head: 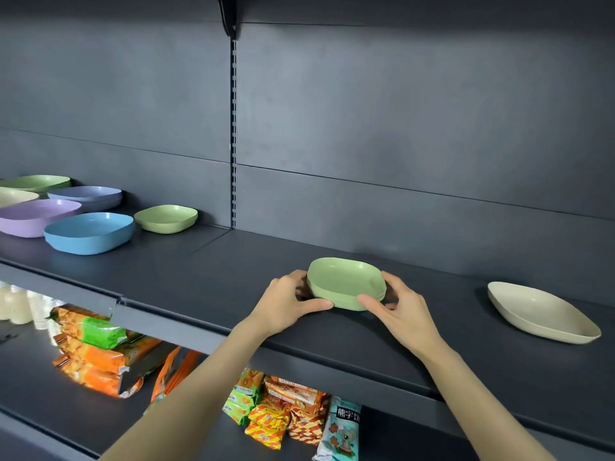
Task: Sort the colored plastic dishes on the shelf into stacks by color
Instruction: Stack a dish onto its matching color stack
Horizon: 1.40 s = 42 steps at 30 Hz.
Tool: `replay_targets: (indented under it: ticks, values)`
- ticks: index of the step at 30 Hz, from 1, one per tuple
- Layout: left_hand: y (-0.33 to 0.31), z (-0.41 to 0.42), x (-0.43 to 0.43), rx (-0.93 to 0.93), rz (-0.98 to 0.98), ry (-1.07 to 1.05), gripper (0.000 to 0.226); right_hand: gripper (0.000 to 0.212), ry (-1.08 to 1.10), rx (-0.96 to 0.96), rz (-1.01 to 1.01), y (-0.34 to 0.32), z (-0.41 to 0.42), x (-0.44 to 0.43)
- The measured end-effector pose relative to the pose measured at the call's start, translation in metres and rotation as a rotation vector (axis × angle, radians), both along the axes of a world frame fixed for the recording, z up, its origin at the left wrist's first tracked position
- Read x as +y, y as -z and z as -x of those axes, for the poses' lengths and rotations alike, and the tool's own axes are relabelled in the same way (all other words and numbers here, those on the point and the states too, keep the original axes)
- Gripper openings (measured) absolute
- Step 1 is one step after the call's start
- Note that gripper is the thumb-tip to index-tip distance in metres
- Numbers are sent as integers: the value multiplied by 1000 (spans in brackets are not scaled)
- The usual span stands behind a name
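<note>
A stack of small green dishes (344, 282) stands on the dark shelf (216, 277) near its front edge. My left hand (288, 302) grips the stack's left side, thumb along the front. My right hand (397, 304) grips its right side the same way. A cream dish (539, 311) lies alone at the right. At the far left sit a single green dish (165, 218), a blue dish (88, 231), a purple dish (35, 215), a lavender-blue stack (87, 195), a green stack (36, 183) and a cream dish (13, 196), partly cut off.
A slotted upright (233, 134) divides the grey back panel. Below the shelf lie snack packets (100, 347), more packets (283, 410) under my arms, and pale bottles (16, 304) at the far left.
</note>
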<state>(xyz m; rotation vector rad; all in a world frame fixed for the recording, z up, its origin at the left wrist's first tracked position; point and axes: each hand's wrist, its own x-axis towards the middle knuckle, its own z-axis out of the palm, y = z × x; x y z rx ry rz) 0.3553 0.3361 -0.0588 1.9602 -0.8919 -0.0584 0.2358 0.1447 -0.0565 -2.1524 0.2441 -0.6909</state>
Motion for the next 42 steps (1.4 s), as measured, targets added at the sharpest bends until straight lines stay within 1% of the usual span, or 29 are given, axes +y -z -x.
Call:
replay_targets:
  ticks: [6,12,16,19,23,28,30,33,37,40,42]
  values:
    - [-8,-9,21,1,148,-35,61,61,-5,-76,-29,-8,-18,20]
    - [-30,-58,86,-48,212,-90,64,60,-83,-126,-47,-31,-80,81]
    - [-37,-110,144,-69,203,-110,64,61,-122,-143,-54,-38,-134,135]
    - [-43,-157,189,-86,157,-117,63,60,-144,-145,-65,-41,-178,181]
    - [-54,-217,236,-56,135,-103,65,63,-158,-148,-61,-46,-227,227]
    - [-69,-275,270,-86,62,-44,82,66,-181,-103,-95,-53,-273,260]
    - [-73,-295,280,-88,29,-9,74,66,-203,-78,-127,-56,-290,266]
    - [-81,-322,290,-44,30,82,56,68,-200,-38,-86,-61,-315,271]
    - [-85,-354,293,52,2,195,50,74,-173,4,-69,-60,-345,267]
    - [-85,-379,289,58,-36,206,43,74,-166,34,-71,-58,-364,263]
    - [-88,-393,285,74,-71,196,40,70,-166,45,-82,-60,-374,263]
